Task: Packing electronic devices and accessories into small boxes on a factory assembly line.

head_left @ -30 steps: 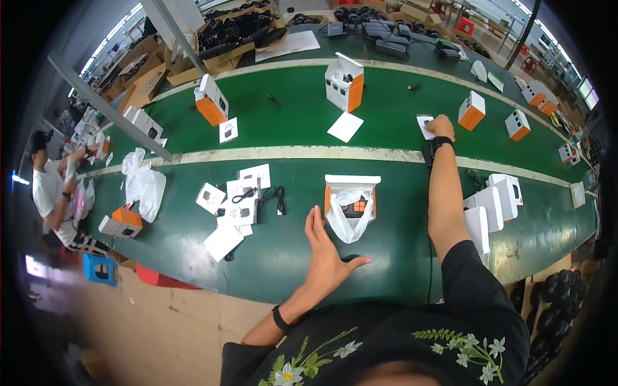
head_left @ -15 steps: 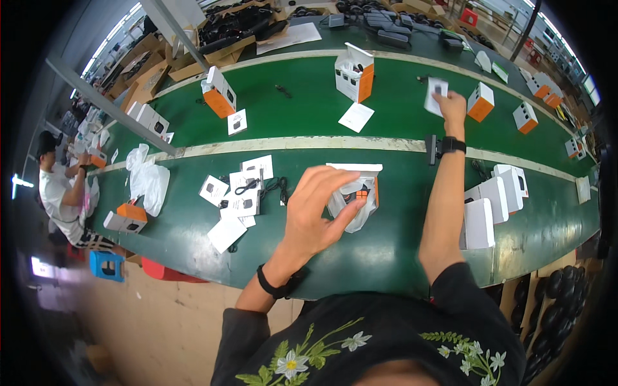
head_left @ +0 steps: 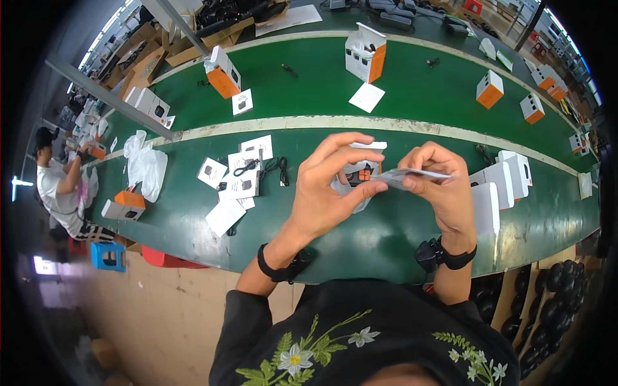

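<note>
My right hand [head_left: 441, 183] pinches a thin booklet [head_left: 417, 172], seen nearly edge-on, between thumb and fingers. My left hand [head_left: 325, 183] is curved in a C shape, its fingers and thumb apart, just left of the booklet. Its thumb tip is close to the booklet's left edge; whether they touch I cannot tell. Beneath both hands stands an open white-and-orange box [head_left: 371, 146], mostly hidden by them. Inside it shows a dark item with an orange four-part patch [head_left: 362, 175], with a translucent plastic bag around it.
Left of my hands lie several leaflets [head_left: 225, 217] and black cables [head_left: 277, 170]. Open white boxes [head_left: 486, 206] stand at right. Orange-and-white boxes [head_left: 365, 55] line the far green belt, with a leaflet [head_left: 367, 97]. A plastic bag [head_left: 147, 167] and a person [head_left: 61, 186] are at left.
My right hand has come back from the far belt to the box, bringing the booklet with it. My left hand has shifted slightly and stays over the box.
</note>
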### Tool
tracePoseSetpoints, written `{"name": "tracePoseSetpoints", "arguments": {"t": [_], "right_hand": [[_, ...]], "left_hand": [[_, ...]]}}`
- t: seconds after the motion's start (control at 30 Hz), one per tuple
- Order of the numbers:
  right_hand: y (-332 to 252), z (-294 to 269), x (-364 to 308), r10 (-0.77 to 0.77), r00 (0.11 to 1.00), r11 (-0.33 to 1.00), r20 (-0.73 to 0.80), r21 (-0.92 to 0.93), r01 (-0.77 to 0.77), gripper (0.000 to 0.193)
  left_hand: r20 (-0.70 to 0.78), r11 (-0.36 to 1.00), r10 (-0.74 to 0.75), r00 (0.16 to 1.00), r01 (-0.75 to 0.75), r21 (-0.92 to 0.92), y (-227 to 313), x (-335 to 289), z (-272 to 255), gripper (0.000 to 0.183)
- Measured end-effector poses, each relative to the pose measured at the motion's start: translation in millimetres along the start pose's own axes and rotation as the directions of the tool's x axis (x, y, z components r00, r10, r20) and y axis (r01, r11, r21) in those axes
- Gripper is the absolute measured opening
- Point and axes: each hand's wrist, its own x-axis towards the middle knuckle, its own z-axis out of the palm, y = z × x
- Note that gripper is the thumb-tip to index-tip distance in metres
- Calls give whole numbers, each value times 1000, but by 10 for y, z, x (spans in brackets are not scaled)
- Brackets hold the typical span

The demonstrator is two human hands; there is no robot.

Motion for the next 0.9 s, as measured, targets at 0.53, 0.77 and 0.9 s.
{"name": "tracePoseSetpoints", "arguments": {"t": [0.53,0.77,0.9], "right_hand": [[-49,102,130,-462,877,526,130,-756,389,29],[164,316,267,-522,771,168,365,-842,513,34],[199,365,297,-515,748,133,419,-823,552,32]], "left_hand": [[421,672,83,903,-362,646,-183,-161,-435,51],[589,396,49,807,-557,730,-337,-198,-544,44],[546,422,50,836,-513,747,-399,-226,-580,32]]}}
